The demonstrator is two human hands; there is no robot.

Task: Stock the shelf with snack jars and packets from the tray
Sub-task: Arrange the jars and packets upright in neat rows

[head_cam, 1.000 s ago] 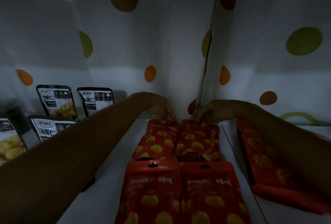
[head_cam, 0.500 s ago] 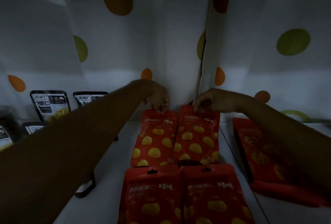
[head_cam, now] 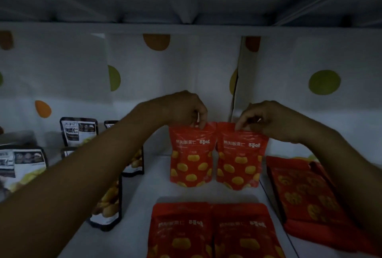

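Left hand (head_cam: 187, 106) and right hand (head_cam: 263, 120) are each pinched shut on the top edge of a red snack packet, left packet (head_cam: 191, 155) and right packet (head_cam: 240, 157), standing them upright side by side, touching, toward the back of the shelf (head_cam: 144, 191). Two more red packets (head_cam: 210, 235) lie flat at the front edge.

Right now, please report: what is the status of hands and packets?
Left hand pinching left red packet top. Right hand pinching right red packet top. Both upright, side by side on shelf. Nothing in the way.
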